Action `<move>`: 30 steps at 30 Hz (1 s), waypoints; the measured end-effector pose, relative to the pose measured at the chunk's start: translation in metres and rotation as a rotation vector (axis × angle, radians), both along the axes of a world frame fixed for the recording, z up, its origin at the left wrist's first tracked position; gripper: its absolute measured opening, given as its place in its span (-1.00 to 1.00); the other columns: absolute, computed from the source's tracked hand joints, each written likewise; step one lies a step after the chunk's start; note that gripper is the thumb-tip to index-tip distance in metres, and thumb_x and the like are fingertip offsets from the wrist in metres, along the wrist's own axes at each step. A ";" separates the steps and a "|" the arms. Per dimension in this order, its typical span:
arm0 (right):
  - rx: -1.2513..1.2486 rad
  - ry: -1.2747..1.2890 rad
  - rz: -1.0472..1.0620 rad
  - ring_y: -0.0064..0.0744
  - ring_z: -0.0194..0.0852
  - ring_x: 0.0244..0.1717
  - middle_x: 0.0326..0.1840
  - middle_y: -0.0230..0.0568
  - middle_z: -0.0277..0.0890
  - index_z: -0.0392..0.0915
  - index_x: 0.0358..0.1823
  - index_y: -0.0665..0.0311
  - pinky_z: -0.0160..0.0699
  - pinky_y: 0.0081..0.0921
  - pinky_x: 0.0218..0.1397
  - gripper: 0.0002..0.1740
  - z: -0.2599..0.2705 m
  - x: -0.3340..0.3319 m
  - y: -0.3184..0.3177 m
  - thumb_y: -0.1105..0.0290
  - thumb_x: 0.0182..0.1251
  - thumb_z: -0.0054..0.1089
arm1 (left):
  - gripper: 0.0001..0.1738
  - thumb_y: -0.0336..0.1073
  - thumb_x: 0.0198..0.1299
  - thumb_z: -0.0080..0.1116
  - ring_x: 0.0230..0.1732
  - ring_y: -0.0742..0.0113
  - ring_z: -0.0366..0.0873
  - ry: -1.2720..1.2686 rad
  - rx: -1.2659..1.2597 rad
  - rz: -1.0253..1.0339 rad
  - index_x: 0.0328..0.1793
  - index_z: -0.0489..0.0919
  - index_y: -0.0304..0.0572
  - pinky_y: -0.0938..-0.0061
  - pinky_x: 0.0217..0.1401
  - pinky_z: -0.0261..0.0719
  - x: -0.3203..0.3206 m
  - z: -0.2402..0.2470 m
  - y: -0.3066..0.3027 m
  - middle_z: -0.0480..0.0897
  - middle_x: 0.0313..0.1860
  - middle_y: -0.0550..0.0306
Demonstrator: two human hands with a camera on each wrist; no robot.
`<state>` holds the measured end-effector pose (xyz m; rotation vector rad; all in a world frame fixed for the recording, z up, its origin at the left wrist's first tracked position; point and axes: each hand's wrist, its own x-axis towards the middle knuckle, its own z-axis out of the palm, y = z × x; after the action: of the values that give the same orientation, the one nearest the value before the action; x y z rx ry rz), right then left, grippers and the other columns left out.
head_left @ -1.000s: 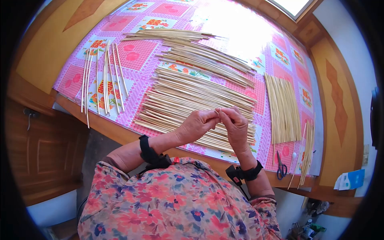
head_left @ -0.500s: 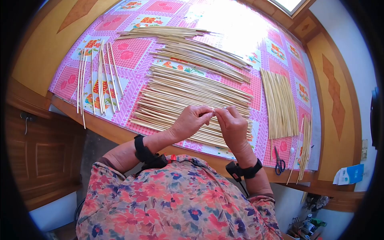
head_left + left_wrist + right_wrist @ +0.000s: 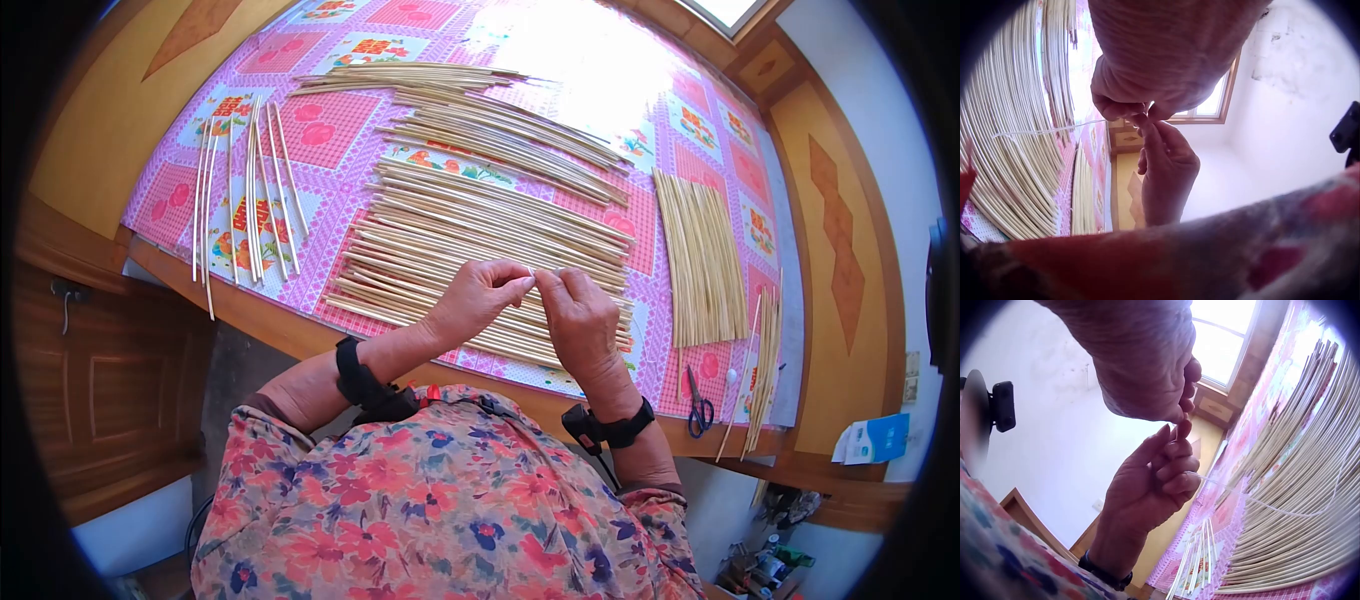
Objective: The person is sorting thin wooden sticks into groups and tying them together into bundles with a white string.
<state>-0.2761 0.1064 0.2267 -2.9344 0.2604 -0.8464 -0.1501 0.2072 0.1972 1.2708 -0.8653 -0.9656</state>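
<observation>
A thin white string [image 3: 1260, 502] trails from the pinched fingers in the right wrist view and loops over the sticks. The same string [image 3: 1054, 130] runs off leftward in the left wrist view. My left hand [image 3: 475, 302] pinches it between thumb and forefinger, the other fingers curled. Fingertip to fingertip with it, my right hand [image 3: 583, 318] also pinches at the string; its short end is mostly hidden by the fingers. Both hands are raised over a wide row of thin straw-coloured sticks [image 3: 490, 225] lying side by side on the table.
More sticks [image 3: 510, 135] lie behind the row, with a few loose ones [image 3: 255, 200] at the left. A flat bundle [image 3: 700, 260] lies at the right. Nearer the right edge are scissors [image 3: 699, 405] and a narrow stick bunch [image 3: 765, 375]. A patterned pink cloth [image 3: 320, 135] covers the table.
My hands have drawn slightly apart at the fingertips, and the right hand has turned so its back faces up more. The head view has shifted a little; the sticks lie as before.
</observation>
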 end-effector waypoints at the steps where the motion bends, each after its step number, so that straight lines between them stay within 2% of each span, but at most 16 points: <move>1: -0.014 -0.005 -0.013 -0.34 0.42 -0.46 -0.50 -0.29 0.32 0.48 -0.25 0.27 0.39 -0.45 -0.48 -0.76 0.001 0.000 0.000 0.51 -0.04 0.08 | -0.78 -0.32 0.20 0.07 -0.41 0.62 0.41 0.065 0.049 0.006 -0.18 0.57 -0.36 0.67 -0.35 0.42 -0.001 0.005 0.001 0.53 -0.47 0.28; 3: -0.028 -0.009 -0.026 -0.35 0.42 -0.46 -0.50 -0.29 0.32 0.48 -0.25 0.28 0.39 -0.45 -0.48 -0.75 0.002 -0.001 0.000 0.51 -0.04 0.07 | -0.79 -0.32 0.20 0.07 -0.40 0.61 0.41 0.131 0.099 0.011 -0.18 0.57 -0.36 0.67 -0.34 0.42 -0.001 0.006 0.001 0.53 -0.45 0.28; 5: -0.053 0.005 -0.010 -0.34 0.41 -0.46 -0.49 -0.28 0.32 0.48 -0.24 0.29 0.40 -0.45 -0.47 -0.74 0.003 -0.002 0.000 0.51 -0.05 0.07 | -0.79 -0.28 0.22 0.06 -0.59 0.75 0.23 0.109 0.050 -0.005 -0.13 0.57 -0.26 0.80 -0.61 0.19 -0.001 0.001 0.000 0.41 -0.55 0.42; 9: -0.071 0.029 -0.009 -0.34 0.41 -0.46 -0.47 -0.26 0.33 0.48 -0.22 0.31 0.40 -0.45 -0.47 -0.73 0.003 -0.003 0.003 0.51 -0.04 0.07 | -0.78 -0.27 0.22 0.06 -0.61 0.75 0.22 0.107 0.026 0.000 -0.14 0.56 -0.27 0.79 -0.62 0.17 -0.003 -0.001 -0.001 0.39 -0.58 0.42; 12: -0.089 0.047 -0.021 -0.34 0.41 -0.46 -0.46 -0.25 0.34 0.47 -0.21 0.32 0.40 -0.45 -0.46 -0.72 0.004 -0.004 0.003 0.51 -0.04 0.06 | -0.77 -0.27 0.21 0.08 -0.63 0.74 0.20 0.197 0.062 -0.011 -0.14 0.57 -0.28 0.78 -0.64 0.16 -0.004 0.002 -0.001 0.38 -0.61 0.41; 14: -0.090 0.048 -0.003 -0.33 0.41 -0.45 -0.45 -0.25 0.34 0.47 -0.20 0.33 0.41 -0.44 -0.44 -0.72 0.002 -0.004 0.003 0.52 -0.04 0.06 | -0.78 -0.27 0.20 0.09 -0.66 0.72 0.18 0.356 0.084 -0.001 -0.16 0.57 -0.27 0.76 -0.66 0.14 -0.003 -0.002 -0.002 0.35 -0.64 0.41; 18: -0.082 0.047 -0.012 -0.32 0.43 -0.44 -0.44 -0.26 0.36 0.47 -0.20 0.31 0.42 -0.44 -0.42 -0.72 0.000 -0.003 0.004 0.52 -0.04 0.07 | -0.81 -0.28 0.20 0.09 -0.68 0.69 0.17 0.449 0.085 -0.010 -0.18 0.56 -0.26 0.75 -0.67 0.14 0.000 -0.004 -0.001 0.35 -0.63 0.41; 20: -0.017 -0.009 -0.005 -0.33 0.44 -0.41 -0.43 -0.28 0.38 0.48 -0.19 0.29 0.43 -0.44 -0.40 -0.71 0.000 -0.002 0.004 0.51 -0.04 0.06 | -0.83 -0.31 0.20 0.09 -0.69 0.69 0.15 0.563 0.059 -0.032 -0.19 0.55 -0.25 0.75 -0.68 0.12 0.002 -0.007 0.000 0.36 -0.61 0.40; 24: 0.008 -0.045 0.007 -0.32 0.46 -0.45 -0.45 -0.27 0.40 0.50 -0.21 0.26 0.43 -0.47 -0.45 -0.74 -0.007 0.001 0.001 0.49 -0.01 0.13 | -0.85 -0.33 0.20 0.08 -0.69 0.70 0.14 0.604 0.045 -0.059 -0.17 0.54 -0.23 0.76 -0.69 0.11 0.006 -0.009 0.000 0.39 -0.58 0.38; 26: 0.270 -0.105 -0.079 -0.44 0.44 -0.56 -0.44 -0.27 0.42 0.52 -0.21 0.26 0.41 -0.56 -0.55 -0.78 -0.013 0.001 0.001 0.49 0.05 0.21 | -0.85 -0.33 0.21 0.07 -0.69 0.70 0.13 0.570 0.047 -0.032 -0.17 0.54 -0.22 0.77 -0.69 0.11 0.007 -0.007 -0.001 0.41 -0.58 0.37; 27: 0.270 -0.104 -0.079 -0.44 0.44 -0.56 -0.44 -0.27 0.42 0.52 -0.21 0.26 0.41 -0.56 -0.55 -0.78 -0.012 0.001 0.001 0.49 0.05 0.21 | -0.85 -0.33 0.21 0.07 -0.69 0.70 0.13 0.571 0.047 -0.031 -0.17 0.54 -0.22 0.77 -0.69 0.11 0.008 -0.007 -0.001 0.41 -0.58 0.37; 29: 0.971 -0.131 -0.143 -0.62 0.38 -0.64 -0.43 -0.30 0.46 0.53 -0.21 0.28 0.35 -0.67 -0.62 -0.80 -0.012 -0.001 0.001 0.48 0.09 0.24 | -0.86 -0.33 0.21 0.06 -0.69 0.70 0.15 0.535 0.042 -0.026 -0.18 0.54 -0.22 0.78 -0.69 0.12 0.009 -0.008 -0.001 0.43 -0.57 0.36; 30: 0.972 -0.131 -0.146 -0.62 0.38 -0.64 -0.43 -0.30 0.46 0.53 -0.21 0.28 0.35 -0.67 -0.62 -0.80 -0.013 -0.001 0.001 0.48 0.09 0.24 | -0.86 -0.33 0.21 0.06 -0.69 0.70 0.15 0.536 0.043 -0.028 -0.18 0.54 -0.22 0.78 -0.69 0.12 0.010 -0.008 -0.001 0.43 -0.57 0.36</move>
<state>-0.2775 0.1077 0.2140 -1.9648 0.6576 -0.6529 -0.1403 0.2062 0.1890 0.9642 -0.4447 -1.2745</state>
